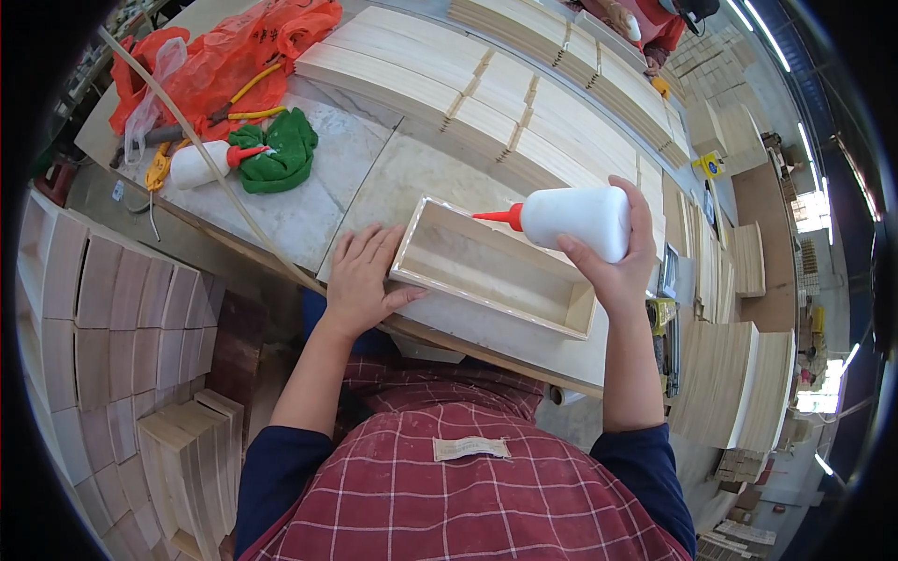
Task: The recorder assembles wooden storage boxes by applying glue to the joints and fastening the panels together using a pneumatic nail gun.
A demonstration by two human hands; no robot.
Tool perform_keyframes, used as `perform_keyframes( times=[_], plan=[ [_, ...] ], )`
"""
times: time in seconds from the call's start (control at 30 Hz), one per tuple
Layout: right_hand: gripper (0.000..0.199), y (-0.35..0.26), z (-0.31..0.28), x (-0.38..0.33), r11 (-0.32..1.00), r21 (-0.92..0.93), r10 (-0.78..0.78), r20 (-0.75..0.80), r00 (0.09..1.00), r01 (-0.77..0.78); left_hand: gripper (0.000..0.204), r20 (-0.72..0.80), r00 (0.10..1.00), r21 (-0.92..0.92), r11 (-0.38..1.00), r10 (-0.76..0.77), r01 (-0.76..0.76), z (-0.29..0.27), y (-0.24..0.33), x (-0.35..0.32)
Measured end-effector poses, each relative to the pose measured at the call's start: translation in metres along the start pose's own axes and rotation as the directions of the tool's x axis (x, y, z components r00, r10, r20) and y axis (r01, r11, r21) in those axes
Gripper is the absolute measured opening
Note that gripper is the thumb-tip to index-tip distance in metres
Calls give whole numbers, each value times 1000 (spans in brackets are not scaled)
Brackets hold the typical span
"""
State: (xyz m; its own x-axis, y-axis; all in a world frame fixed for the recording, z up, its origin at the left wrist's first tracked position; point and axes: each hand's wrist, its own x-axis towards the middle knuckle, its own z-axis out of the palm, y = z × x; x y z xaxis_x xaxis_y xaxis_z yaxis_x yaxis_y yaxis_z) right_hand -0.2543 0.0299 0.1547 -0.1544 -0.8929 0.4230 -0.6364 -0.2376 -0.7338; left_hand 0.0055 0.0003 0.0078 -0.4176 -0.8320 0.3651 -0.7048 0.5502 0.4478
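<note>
A white squeeze bottle with a red nozzle lies tilted sideways in my right hand, its tip pointing left above a wooden box frame. The shallow rectangular wooden box rests on the table near its front edge, and a shiny white line that looks like glue runs along its rim. My left hand lies on the table with fingers stretched out, its thumb side against the box's left end. The bottle hides part of the box's far rim.
Long stacks of pale wooden boards fill the table's far side. At left lie red plastic bags, a green cloth and another white bottle. A thin hose crosses the table's left end. Another person's hand shows at the back.
</note>
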Motion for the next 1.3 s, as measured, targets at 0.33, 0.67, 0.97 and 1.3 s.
perform_keyframes(
  times=[0.33,0.67,0.97,1.3],
  plan=[
    [75,7,-45,-18,989,-144,19,-39,999,-24,84,-3,1000,20,1000,3,-3,4,0,-1],
    [75,14,-80,-40,971,-232,36,-113,993,-62,85,23,1000,25,1000,3,-4,4,0,-3],
    [53,29,-72,-43,825,561,305,-341,889,-67,90,33,999,-325,945,-20,30,-12,-17,0],
    [50,-3,39,-11,-234,896,534,443,720,-377,55,-239,968,-570,818,-73,-79,-61,50,40]
  ],
)
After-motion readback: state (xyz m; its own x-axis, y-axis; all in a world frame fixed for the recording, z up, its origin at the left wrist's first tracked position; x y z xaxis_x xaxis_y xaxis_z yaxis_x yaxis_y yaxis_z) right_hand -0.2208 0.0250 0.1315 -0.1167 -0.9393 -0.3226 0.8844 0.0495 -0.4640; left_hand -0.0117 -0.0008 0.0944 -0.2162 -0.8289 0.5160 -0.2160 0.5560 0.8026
